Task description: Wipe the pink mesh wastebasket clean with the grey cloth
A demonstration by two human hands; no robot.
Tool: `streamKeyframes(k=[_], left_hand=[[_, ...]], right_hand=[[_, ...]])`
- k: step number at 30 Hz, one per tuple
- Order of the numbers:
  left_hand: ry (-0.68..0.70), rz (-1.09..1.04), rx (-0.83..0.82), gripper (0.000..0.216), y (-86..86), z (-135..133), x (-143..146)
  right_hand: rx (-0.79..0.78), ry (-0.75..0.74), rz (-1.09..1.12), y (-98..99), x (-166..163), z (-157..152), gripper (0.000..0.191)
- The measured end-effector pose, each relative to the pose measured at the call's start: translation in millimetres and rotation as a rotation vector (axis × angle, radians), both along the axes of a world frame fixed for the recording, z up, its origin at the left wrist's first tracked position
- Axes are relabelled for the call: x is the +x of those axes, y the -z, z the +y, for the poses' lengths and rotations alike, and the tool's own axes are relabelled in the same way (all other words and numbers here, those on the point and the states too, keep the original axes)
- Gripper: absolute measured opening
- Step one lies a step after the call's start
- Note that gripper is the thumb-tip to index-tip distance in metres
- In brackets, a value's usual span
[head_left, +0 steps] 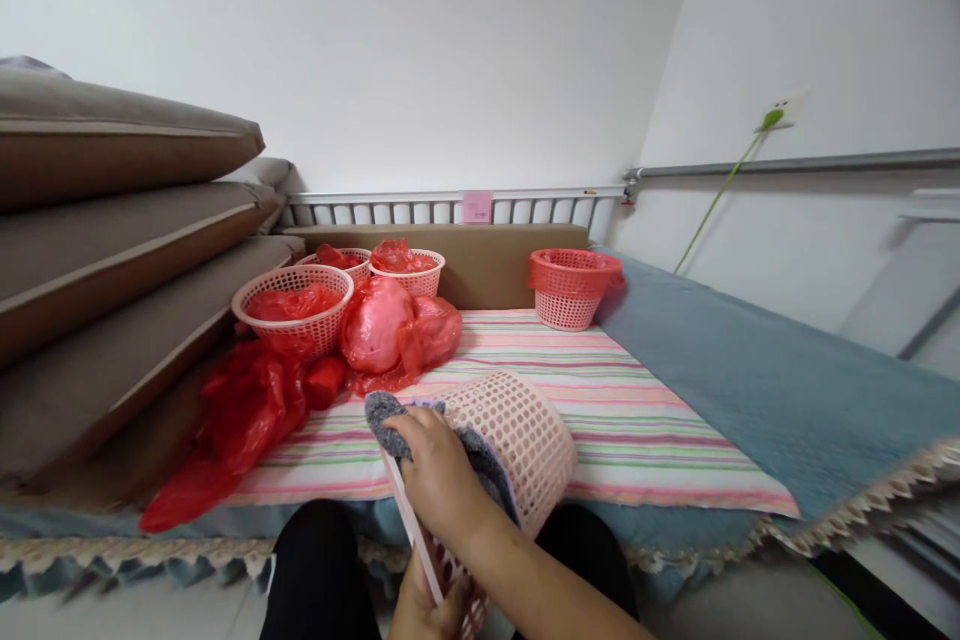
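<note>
While the pink mesh basket (517, 440) lies tipped on its side directly in front of the person, over the lap and the near edge of the bed, its long axis runs from the rim, low and close to the body, up and away to the right, with the base pointing toward the striped sheet (637, 400). Both hands are on it. The right hand (439, 480) sits higher, at the basket's mouth, fingers curled shut over a gray cloth (386, 415) that it presses against the rim and inner wall. The left hand (424, 610) is lower and nearer the body, partly cut off by the bottom edge of the view, and clasps the rim from beneath. Well apart, to the far left on the bed, lie loose red plastic bags (247, 410) beside bag-lined pink baskets (296, 305); a red basket (574, 290) stands farther back by the blue blanket (750, 370).
</note>
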State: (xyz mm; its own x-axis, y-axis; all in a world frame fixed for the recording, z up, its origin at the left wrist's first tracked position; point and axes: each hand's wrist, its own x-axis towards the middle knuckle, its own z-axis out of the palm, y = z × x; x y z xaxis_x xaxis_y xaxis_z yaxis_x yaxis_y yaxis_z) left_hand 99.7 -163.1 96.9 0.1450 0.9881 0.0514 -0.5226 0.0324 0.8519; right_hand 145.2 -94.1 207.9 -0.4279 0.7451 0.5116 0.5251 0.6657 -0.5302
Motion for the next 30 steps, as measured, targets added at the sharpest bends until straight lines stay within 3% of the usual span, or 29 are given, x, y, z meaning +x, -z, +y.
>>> streamKeyframes(k=[4, 11, 14, 16, 19, 23, 25, 30], left_hand=[[-0.025, 0.003, 0.001, 0.066, 16.4, 2.6, 4.8], [0.040, 0.042, 0.080, 0.083, 40.2, 5.3, 11.2], [0.038, 0.011, 0.084, 0.088, 41.6, 5.7, 14.1], [0.005, -0.040, 0.063, 0.096, 29.8, 5.7, 14.3], [-0.082, -0.071, -0.015, 0.102, -9.0, 6.5, 11.1], [-0.163, -0.024, -0.084, 0.085, -56.5, 8.9, 7.0], [-0.192, -0.011, -0.106, 0.084, -61.9, 9.6, 6.9], [-0.229, -0.026, -0.102, 0.089, -46.9, 9.4, 7.9]], right_hand=[[0.054, 0.140, -0.158, 3.4, 24.0, 14.9, 0.052], [-0.085, 0.754, -0.361, 17.0, 126.9, 88.3, 0.046], [-0.070, 0.793, -0.332, 25.2, 149.3, 95.7, 0.047], [-0.023, 0.777, -0.307, 30.6, 152.6, 92.2, 0.047], [0.049, 0.762, -0.274, 37.8, 150.2, 83.2, 0.046], [0.113, 0.749, -0.234, 44.7, 151.1, 73.7, 0.046], [0.106, 0.751, -0.210, 45.7, 153.9, 71.6, 0.046], [0.021, 0.671, -0.157, 34.6, 139.5, 65.8, 0.047]])
